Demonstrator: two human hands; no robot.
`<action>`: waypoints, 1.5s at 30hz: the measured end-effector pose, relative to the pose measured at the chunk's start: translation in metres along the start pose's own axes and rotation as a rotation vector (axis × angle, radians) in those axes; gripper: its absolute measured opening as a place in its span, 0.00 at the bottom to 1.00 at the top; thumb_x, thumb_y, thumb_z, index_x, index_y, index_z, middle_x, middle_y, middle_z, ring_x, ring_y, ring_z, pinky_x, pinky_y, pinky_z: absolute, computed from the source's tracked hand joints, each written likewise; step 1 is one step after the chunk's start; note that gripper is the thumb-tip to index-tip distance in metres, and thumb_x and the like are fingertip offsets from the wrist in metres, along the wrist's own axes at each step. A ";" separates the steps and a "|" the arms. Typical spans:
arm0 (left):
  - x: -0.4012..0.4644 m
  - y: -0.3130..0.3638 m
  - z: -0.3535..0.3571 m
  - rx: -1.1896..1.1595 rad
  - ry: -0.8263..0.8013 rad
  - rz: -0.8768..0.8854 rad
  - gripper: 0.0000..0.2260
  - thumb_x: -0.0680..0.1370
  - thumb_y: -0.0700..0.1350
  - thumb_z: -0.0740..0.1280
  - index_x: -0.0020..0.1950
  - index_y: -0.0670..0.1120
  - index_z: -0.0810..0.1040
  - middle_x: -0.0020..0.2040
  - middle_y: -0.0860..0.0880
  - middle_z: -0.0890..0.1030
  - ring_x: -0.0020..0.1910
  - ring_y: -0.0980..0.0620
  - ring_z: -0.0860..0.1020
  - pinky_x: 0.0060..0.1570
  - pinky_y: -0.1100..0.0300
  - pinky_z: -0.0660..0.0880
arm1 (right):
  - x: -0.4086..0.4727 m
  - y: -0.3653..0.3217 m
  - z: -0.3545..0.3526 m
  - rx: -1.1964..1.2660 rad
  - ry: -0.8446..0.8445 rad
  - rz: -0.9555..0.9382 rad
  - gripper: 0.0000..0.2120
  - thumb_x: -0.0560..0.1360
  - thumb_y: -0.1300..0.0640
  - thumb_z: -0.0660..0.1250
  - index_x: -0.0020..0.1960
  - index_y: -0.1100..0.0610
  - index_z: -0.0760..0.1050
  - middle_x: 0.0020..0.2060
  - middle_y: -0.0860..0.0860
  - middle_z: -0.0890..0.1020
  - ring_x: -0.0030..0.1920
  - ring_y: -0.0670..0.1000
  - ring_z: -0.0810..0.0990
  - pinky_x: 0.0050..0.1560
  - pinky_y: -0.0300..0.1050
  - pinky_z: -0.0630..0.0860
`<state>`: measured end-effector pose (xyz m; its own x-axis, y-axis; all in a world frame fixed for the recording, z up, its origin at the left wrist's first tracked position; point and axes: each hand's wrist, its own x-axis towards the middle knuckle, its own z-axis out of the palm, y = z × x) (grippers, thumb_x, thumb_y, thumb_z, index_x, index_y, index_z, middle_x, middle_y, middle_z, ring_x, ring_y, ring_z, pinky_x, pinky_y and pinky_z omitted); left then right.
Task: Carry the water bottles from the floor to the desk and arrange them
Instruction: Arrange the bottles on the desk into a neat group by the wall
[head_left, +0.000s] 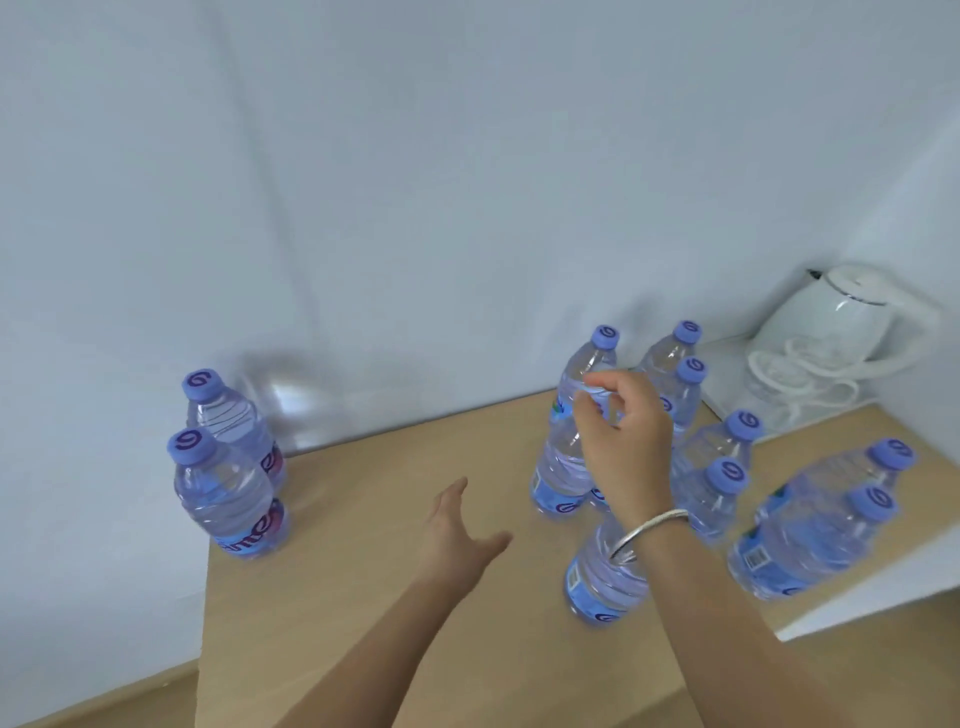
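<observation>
Nearest, the left hand (457, 535) hovers flat over the bare middle of the desk (363, 571), fingers spread and holding nothing. Just right of it stands a bottle (602, 577) partly hidden behind the right wrist, which wears a silver bangle (647, 530). The right hand (626, 447) is curled around the shoulder of a tall bottle (571, 441) farther back, fingertips pinching it below its purple cap. More bottles crowd the right side, and two bottles (228, 467) stand apart at the left edge. A white kettle (841, 322) sits in the far right corner.
</observation>
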<state>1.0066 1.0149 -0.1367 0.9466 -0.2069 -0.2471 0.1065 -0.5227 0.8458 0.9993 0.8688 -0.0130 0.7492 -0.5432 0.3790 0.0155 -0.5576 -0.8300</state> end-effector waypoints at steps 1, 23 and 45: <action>0.001 0.009 0.006 0.012 -0.023 0.026 0.38 0.70 0.47 0.74 0.75 0.46 0.57 0.73 0.51 0.62 0.72 0.54 0.63 0.70 0.61 0.60 | 0.007 0.003 -0.007 -0.019 0.005 0.054 0.11 0.72 0.65 0.66 0.55 0.60 0.77 0.49 0.49 0.76 0.49 0.47 0.72 0.44 0.26 0.65; 0.001 0.026 -0.004 -0.085 0.002 0.077 0.46 0.65 0.46 0.78 0.75 0.51 0.54 0.70 0.56 0.64 0.69 0.56 0.65 0.64 0.61 0.67 | 0.048 -0.024 -0.008 -0.281 -0.446 -0.014 0.23 0.69 0.50 0.70 0.29 0.56 0.57 0.25 0.50 0.62 0.28 0.51 0.62 0.31 0.44 0.60; -0.094 0.028 -0.095 -0.771 -0.162 0.152 0.24 0.59 0.48 0.71 0.53 0.42 0.77 0.43 0.49 0.83 0.43 0.53 0.80 0.45 0.62 0.76 | 0.004 -0.099 0.055 0.570 -1.064 0.107 0.20 0.71 0.53 0.72 0.60 0.51 0.69 0.53 0.58 0.82 0.49 0.54 0.83 0.42 0.36 0.77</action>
<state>0.9492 1.0979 -0.0449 0.9181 -0.3782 -0.1181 0.2158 0.2274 0.9496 1.0369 0.9562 0.0479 0.9300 0.3674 -0.0066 0.0086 -0.0398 -0.9992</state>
